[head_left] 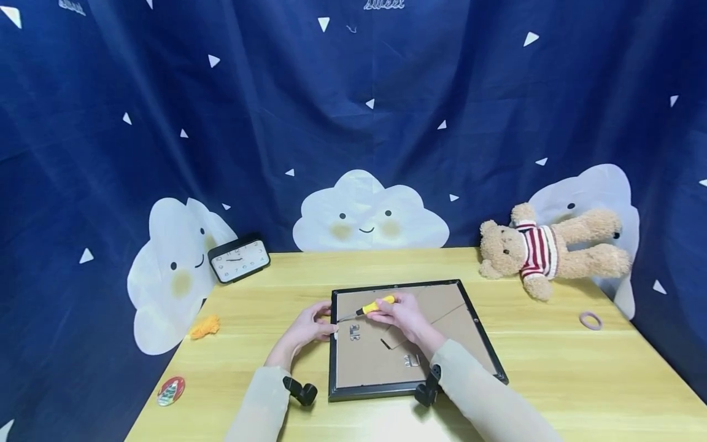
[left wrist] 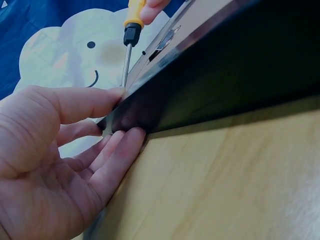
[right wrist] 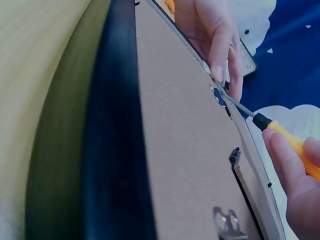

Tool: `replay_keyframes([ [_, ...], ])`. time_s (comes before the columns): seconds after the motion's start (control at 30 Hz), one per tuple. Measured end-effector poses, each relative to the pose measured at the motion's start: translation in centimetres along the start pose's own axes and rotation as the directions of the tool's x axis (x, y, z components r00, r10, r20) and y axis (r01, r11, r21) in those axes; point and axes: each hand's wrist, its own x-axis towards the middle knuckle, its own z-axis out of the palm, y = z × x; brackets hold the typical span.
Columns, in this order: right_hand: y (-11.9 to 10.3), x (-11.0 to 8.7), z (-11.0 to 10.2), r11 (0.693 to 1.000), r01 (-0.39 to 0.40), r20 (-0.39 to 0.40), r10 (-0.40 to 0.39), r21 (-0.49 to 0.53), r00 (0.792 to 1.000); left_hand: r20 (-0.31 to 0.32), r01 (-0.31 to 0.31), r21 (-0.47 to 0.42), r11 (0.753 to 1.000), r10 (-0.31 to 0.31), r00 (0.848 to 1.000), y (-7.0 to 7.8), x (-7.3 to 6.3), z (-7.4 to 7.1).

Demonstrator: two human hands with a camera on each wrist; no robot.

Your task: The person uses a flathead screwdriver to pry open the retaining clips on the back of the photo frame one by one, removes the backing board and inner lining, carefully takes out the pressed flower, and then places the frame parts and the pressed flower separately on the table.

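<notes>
A black picture frame (head_left: 381, 390) lies face down on the table, its brown backing board (head_left: 375, 365) uppermost. My right hand (head_left: 405, 316) grips the yellow handle of a screwdriver (head_left: 378, 306), whose shaft slants down to the left. The tip meets the inner edge of the frame's left side, close to my left thumb. With thumb on top and fingers against the outer side, my left hand (left wrist: 55, 155) pinches that left side. Metal hangers (head_left: 355, 332) sit on the board, and a black-tipped stand leg (right wrist: 245, 195) lies along it.
Behind the frame on the left stands a clock (head_left: 240, 260). Orange yarn (head_left: 205, 326) and a round red badge (head_left: 171, 391) lie at the table's left edge. A teddy bear (head_left: 544, 252) and a purple ring (head_left: 591, 320) are to the right. A blue curtain (head_left: 375, 141) hangs behind.
</notes>
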Motion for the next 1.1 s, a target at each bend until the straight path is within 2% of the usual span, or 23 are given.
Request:
replay_keyframes([
  [0.23, -0.2, -0.2, -0.4, 0.999, 0.014, 0.039, -0.013, -0.042, 0.999, 0.006, -0.001, 0.016, 1.000, 0.001, 1.000, 0.1, 0.2, 0.1],
  [0.3, -0.5, -0.2, -0.5, 0.998, 0.017, 0.030, -0.015, -0.055, 0.999, 0.005, 0.001, 0.017, 1.000, -0.001, 1.000, 0.2, 0.2, 0.1],
  [0.53, -0.6, -0.3, -0.3, 1.000, -0.016, -0.002, 0.016, -0.004, 1.000, 0.012, -0.008, 0.026, 1.000, 0.008, 1.000, 0.4, 0.3, 0.1],
  [0.73, -0.6, -0.4, 0.1, 1.000, 0.009, -0.001, -0.009, -0.026, 1.000, 0.016, -0.017, 0.021, 1.000, 0.017, 1.000, 0.1, 0.2, 0.1],
  [0.9, -1.5, -0.1, 1.2, 0.987, 0.044, 0.030, -0.039, -0.157, 0.999, 0.028, -0.023, 0.020, 1.000, 0.022, 0.999, -0.3, 0.1, -0.3],
  [1.1, -3.2, -0.1, 3.2, 0.928, 0.086, 0.045, -0.075, -0.362, 0.996, 0.035, -0.007, 0.025, 1.000, 0.006, 0.999, -0.2, 0.0, -0.3],
])
